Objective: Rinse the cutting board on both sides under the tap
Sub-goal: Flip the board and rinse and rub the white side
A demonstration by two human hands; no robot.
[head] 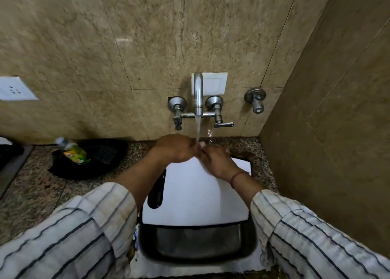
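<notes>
A white cutting board point(196, 194) with a black rim and a black handle slot on its left lies tilted across the steel sink point(198, 245). Its far edge is under my hands. Water runs from the wall tap point(198, 93) in a thin stream onto my fingers. My left hand point(176, 149) is curled, knuckles up, and meets my right hand point(218, 161) right under the stream, just above the board's far edge. My right hand's fingers are loosely apart and touch the left hand. Neither hand visibly grips the board.
A green dish-soap bottle point(73, 151) lies in a black pan point(88, 158) on the granite counter to the left. Two tap handles point(223, 124) flank the spout, and a separate valve point(256, 101) is further right. A stone wall closes in the right side.
</notes>
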